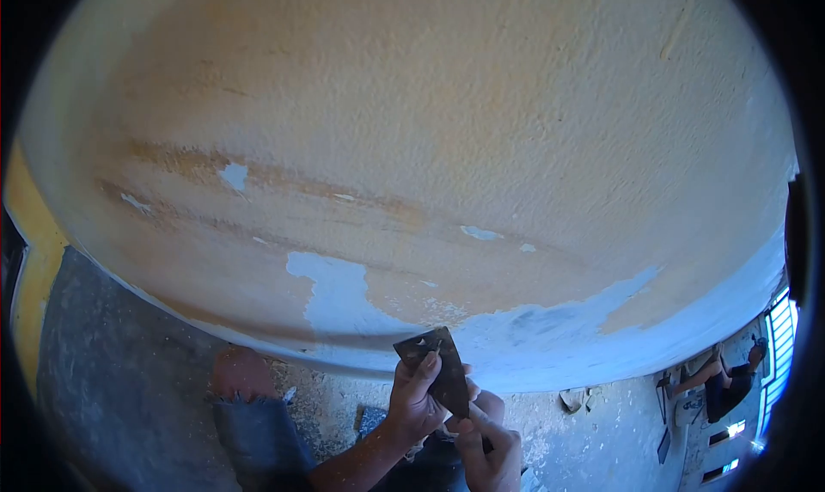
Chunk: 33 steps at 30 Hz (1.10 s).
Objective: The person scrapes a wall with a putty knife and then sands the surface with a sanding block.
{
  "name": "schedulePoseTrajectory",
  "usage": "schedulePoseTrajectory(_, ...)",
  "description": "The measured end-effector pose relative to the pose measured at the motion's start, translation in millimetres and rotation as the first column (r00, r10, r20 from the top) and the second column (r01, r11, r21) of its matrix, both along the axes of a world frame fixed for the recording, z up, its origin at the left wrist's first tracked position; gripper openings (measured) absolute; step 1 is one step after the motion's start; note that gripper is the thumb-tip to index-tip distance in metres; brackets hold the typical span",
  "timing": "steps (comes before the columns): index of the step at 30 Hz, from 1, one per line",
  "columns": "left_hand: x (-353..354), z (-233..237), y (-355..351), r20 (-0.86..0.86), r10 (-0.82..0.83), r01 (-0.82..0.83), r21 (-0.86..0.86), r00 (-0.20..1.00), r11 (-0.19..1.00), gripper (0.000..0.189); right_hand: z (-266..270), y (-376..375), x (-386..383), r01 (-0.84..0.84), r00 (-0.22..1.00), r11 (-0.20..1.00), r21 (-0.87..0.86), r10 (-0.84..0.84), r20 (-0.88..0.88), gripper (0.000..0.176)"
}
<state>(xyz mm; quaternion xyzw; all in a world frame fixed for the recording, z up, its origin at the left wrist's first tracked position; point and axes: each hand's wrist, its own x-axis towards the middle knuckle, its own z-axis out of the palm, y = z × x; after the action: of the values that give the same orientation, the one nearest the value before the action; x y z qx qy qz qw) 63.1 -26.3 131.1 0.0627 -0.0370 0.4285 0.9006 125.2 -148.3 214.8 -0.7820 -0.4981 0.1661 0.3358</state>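
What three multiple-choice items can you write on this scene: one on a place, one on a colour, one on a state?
1. Where is the scraper?
A. on the floor
B. in both hands, before the lower edge of the wall
C. stuck in the wall

2. What colour shows where the paint is gone?
A. pale blue
B. green
C. black

3. How is the left hand?
A. open and empty
B. flat on the wall
C. shut on the scraper

Answers:
1 B: the left hand grips the blade and the right hand grips the handle end.
2 A: the bare patch is pale blue.
3 C: its fingers and thumb close on the blade.
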Motion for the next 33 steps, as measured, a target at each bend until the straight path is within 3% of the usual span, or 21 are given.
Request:
schedulePoseTrajectory(3,4.5,4.5,-5.6,-0.083,-0.004,0.002,-0.019,0.997,1.0,0.019,-0.1,-2.5,-0.7,0.082,0.883,0.993,0.087,-0.032,-0.469,0.034)
schedulePoseTrajectory(4,7.4,5.0,-5.8,-0.112,-0.006,0.003,-0.03,0.994,1.0,0.019,-7.6,2.0,1.3,0.073,0.886,0.993,0.091,-0.023,-0.463,0.034)
schedulePoseTrajectory(6,5.7,-1.2,3.6,0.027,0.025,-0.024,-0.013,0.999,1.0,0.025,-18.3,5.2,5.7,-0.028,1.0,0.997,0.072,0.027,0.006,0.034)
schedulePoseTrajectory(7,0.9,-0.1,4.6,0.065,-0.001,0.003,-0.018,0.998,1.0,0.025,1.8,12.9,-7.5,-0.079,0.996,0.982,0.17,0.072,0.046,0.034)
schedulePoseTrajectory(8,-3.5,3.0,4.3,0.098,-0.025,0.027,-0.017,0.995,0.999,0.026,5.9,6.5,-8.4,-0.074,0.997,0.983,0.167,0.068,0.04,0.034)
schedulePoseTrajectory(10,-2.2,7.6,-4.1,-0.063,-0.001,-0.002,-0.046,0.998,0.999,0.024,8.2,-2.1,-5.5,0.044,0.933,0.998,-0.039,-0.055,-0.356,0.033)
schedulePoseTrajectory(11,6.1,1.8,-7.4,-0.078,0.022,-0.029,-0.101,0.997,0.994,0.023,9.2,0.5,-0.7,0.04,0.886,0.999,0.02,-0.027,-0.462,0.033)
schedulePoseTrajectory(12,5.1,2.3,-2.3,-0.071,0.03,-0.037,-0.103,0.997,0.994,0.023,5.0,6.0,-0.9,0.032,0.89,0.999,0.018,-0.02,-0.456,0.033)
schedulePoseTrajectory(14,4.2,2.4,3.9,0.021,0.057,-0.056,-0.046,0.998,0.997,0.023,-6.0,10.3,-1.7,-0.028,1.0,0.994,0.103,0.026,0.015,0.035)
schedulePoseTrajectory(16,-3.3,3.7,2.2,0.046,0.008,-0.008,-0.002,0.999,1.0,0.022,11.2,4.9,-8.3,-0.02,0.995,1.0,0.001,0.02,-0.1,0.035)
schedulePoseTrajectory(18,-4.7,8.0,-4.8,-0.155,-0.007,0.004,-0.019,0.988,1.0,0.025,14.8,-1.0,-5.7,0.049,0.879,0.996,-0.077,-0.08,-0.47,0.035)
schedulePoseTrajectory(20,2.6,9.4,-1.3,-0.179,0.031,-0.052,-0.111,0.983,0.992,0.024,6.2,6.3,-1.5,0.045,0.84,0.999,-0.01,-0.043,-0.541,0.035)
schedulePoseTrajectory(21,-0.2,8.2,5.1,-0.091,0.046,-0.049,-0.034,0.995,0.998,0.023,2.2,12.1,-3.2,-0.022,0.969,0.997,0.068,0.038,-0.246,0.035)
schedulePoseTrajectory(22,-4.7,6.8,9.3,-0.009,0.049,-0.048,0.041,0.999,0.998,0.021,4.0,18.2,-7.9,-0.106,0.993,0.987,0.117,0.098,0.071,0.035)
schedulePoseTrajectory(24,-12.5,10.5,6.2,-0.029,0.003,-0.002,0.047,1.0,0.999,0.023,17.1,12.3,-15.9,-0.096,0.995,0.995,0.031,0.096,-0.016,0.034)
schedulePoseTrajectory(26,-6.2,14.5,-1.0,-0.155,0.057,-0.067,-0.06,0.986,0.996,0.021,15.4,6.9,-13.5,0.063,0.841,0.998,-0.012,-0.06,-0.537,0.03)
schedulePoseTrajectory(28,-2.4,10.4,4.1,-0.192,0.085,-0.106,-0.104,0.978,0.989,0.021,8.9,14.1,-7.1,0.045,0.827,0.998,-0.047,-0.064,-0.558,0.03)
schedulePoseTrajectory(29,-5.7,4.8,11.3,-0.071,0.075,-0.076,-0.015,0.995,0.997,0.021,2.5,16.2,-6.6,-0.029,0.982,0.999,0.017,0.032,-0.184,0.031)
schedulePoseTrajectory(30,-10.7,3.2,17.2,0.044,0.051,-0.055,0.078,0.998,0.995,0.021,2.5,20.9,-10.6,-0.125,0.97,0.991,0.045,0.113,0.217,0.032)
schedulePoseTrajectory(32,-19.2,13.7,13.2,0.035,0.028,-0.03,0.077,0.999,0.997,0.021,21.4,18.6,-23.3,-0.124,0.99,0.99,0.07,0.119,0.071,0.032)
schedulePoseTrajectory(33,-15.8,18.6,7.6,-0.036,0.053,-0.053,-0.003,0.998,0.999,0.02,22.7,15.5,-21.7,-0.009,0.97,1.0,0.002,0.009,-0.242,0.032)
